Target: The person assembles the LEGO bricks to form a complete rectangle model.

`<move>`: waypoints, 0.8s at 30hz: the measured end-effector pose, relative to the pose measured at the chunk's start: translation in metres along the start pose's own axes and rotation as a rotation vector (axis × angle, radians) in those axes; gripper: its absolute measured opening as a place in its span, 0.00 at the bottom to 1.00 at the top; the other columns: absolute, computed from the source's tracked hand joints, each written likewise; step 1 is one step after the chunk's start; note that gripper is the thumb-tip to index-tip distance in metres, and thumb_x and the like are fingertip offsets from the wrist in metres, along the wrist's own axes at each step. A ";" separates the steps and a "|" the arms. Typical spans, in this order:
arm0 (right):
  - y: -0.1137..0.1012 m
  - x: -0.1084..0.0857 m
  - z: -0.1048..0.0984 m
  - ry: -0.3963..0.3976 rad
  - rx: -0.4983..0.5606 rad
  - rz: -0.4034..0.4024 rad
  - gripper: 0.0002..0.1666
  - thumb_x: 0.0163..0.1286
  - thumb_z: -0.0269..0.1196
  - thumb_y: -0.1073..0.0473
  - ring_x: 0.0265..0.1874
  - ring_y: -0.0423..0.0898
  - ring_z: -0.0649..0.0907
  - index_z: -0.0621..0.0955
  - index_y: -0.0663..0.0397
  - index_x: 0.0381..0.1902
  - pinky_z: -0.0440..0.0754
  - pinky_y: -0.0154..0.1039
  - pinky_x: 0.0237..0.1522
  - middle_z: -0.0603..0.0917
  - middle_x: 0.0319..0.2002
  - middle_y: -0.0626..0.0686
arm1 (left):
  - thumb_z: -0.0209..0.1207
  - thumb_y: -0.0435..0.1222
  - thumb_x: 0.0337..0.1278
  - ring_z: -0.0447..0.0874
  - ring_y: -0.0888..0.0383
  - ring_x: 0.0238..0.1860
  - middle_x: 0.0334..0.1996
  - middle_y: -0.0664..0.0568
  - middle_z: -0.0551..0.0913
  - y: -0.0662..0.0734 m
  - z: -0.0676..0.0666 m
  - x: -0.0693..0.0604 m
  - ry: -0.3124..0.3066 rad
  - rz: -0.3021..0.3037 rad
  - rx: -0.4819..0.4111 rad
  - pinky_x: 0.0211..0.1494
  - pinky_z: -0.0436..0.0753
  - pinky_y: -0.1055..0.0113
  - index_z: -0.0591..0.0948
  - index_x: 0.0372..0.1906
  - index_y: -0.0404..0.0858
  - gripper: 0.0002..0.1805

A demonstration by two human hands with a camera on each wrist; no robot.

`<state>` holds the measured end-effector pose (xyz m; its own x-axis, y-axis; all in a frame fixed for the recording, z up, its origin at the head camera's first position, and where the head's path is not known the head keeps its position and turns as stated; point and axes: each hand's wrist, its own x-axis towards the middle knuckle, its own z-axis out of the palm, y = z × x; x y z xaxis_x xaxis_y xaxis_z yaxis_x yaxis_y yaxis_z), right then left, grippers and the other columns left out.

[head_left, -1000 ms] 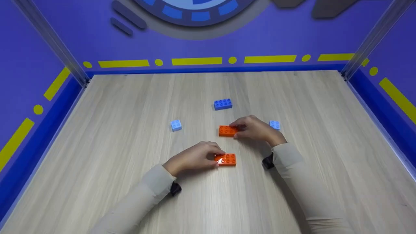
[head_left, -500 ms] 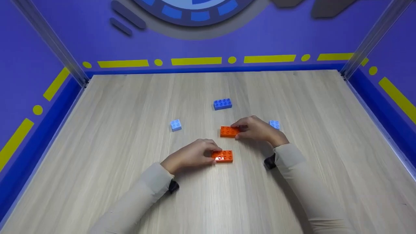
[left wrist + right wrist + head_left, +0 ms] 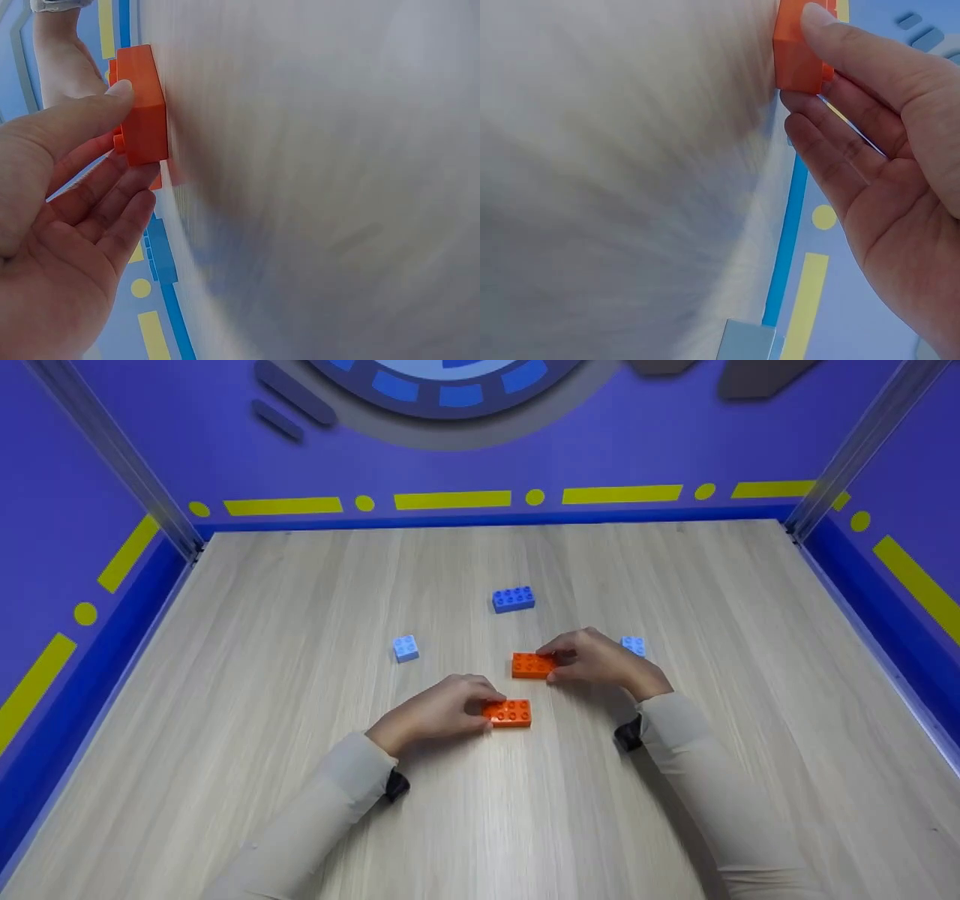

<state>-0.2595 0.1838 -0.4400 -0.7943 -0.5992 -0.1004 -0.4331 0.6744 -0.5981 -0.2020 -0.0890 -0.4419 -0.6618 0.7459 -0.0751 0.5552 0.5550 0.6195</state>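
Observation:
In the head view the left hand (image 3: 442, 711) pinches the left end of an orange eight-stud brick (image 3: 511, 713) lying on the wooden table. Farther back and slightly right, the right hand (image 3: 604, 660) holds the right end of a second orange brick (image 3: 530, 665). A gap separates the two bricks. The left wrist view has the thumb of the left hand (image 3: 75, 187) against the side of its orange brick (image 3: 146, 112). Seen from the right wrist, the right hand (image 3: 885, 150) has its thumb on the side of the other orange brick (image 3: 799, 56).
A dark blue brick (image 3: 514, 599) lies behind the orange ones. One small light blue brick (image 3: 406, 649) is at the left, another (image 3: 633, 646) just behind the right hand. Blue-purple walls (image 3: 480, 457) bound the table (image 3: 300, 607) at the back and sides.
The left hand and its orange brick have moved away from the viewer and slightly left. The right hand and its brick have shifted a little to the right and nearer the viewer.

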 end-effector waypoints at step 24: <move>0.002 -0.012 -0.001 -0.007 0.010 -0.018 0.24 0.59 0.70 0.58 0.52 0.51 0.82 0.82 0.56 0.54 0.79 0.49 0.57 0.84 0.53 0.56 | 0.63 0.33 0.57 0.78 0.53 0.54 0.52 0.48 0.82 -0.010 -0.007 0.000 0.041 -0.020 -0.014 0.62 0.75 0.58 0.80 0.57 0.37 0.21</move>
<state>-0.2516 0.1925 -0.4393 -0.7835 -0.6141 -0.0946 -0.4430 0.6589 -0.6080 -0.2112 -0.0968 -0.4428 -0.6929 0.7190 -0.0551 0.5350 0.5638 0.6292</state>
